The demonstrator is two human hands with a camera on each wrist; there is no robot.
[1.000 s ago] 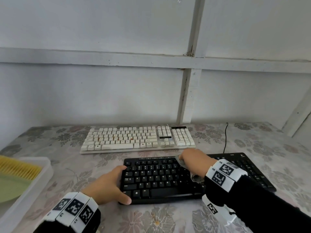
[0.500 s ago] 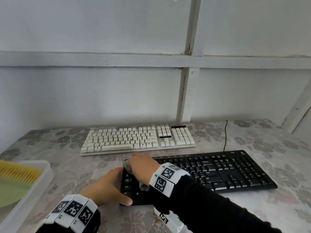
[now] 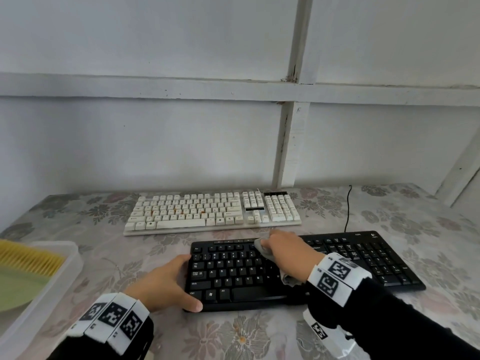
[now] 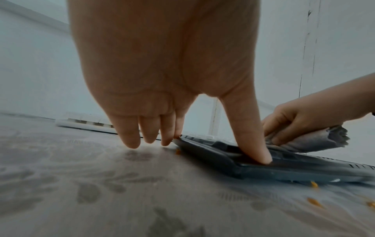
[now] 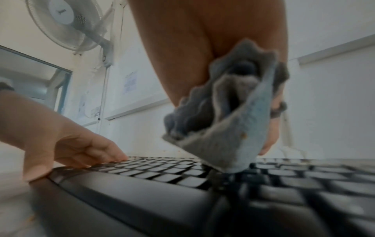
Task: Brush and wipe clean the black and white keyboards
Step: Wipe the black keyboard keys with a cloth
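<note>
Two hands work on one black keyboard, nearest on the flowered table. The left hand braces its left end, thumb on the front corner, fingers straight. The right hand clutches a grey cloth on the middle keys. One white keyboard lies beyond. Only the left wrist view shows orange crumbs; only the right wrist view shows a wall fan.
</note>
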